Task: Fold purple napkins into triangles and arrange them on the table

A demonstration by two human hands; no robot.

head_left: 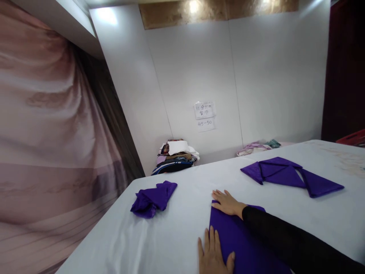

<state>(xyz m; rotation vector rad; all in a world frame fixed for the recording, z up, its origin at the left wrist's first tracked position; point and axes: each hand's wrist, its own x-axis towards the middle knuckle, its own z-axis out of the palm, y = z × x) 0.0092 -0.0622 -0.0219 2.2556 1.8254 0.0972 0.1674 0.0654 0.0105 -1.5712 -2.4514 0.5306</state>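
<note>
Left hand (214,255), right hand (227,203) palm-down at purple cloth's edge (242,247)

A pale panelled wall (194,64) rises behind a white-covered desk (188,194), topped by a gold-toned strip (171,16) that catches bright glare, with handwritten paper sheets (205,117) fixed near its middle. Along the left hangs a creased pinkish drape (48,125), darker fabric (107,102) next to it, beneath a grey overhead beam (64,26). A dark reddish surface (346,72) fills the right edge.
</note>
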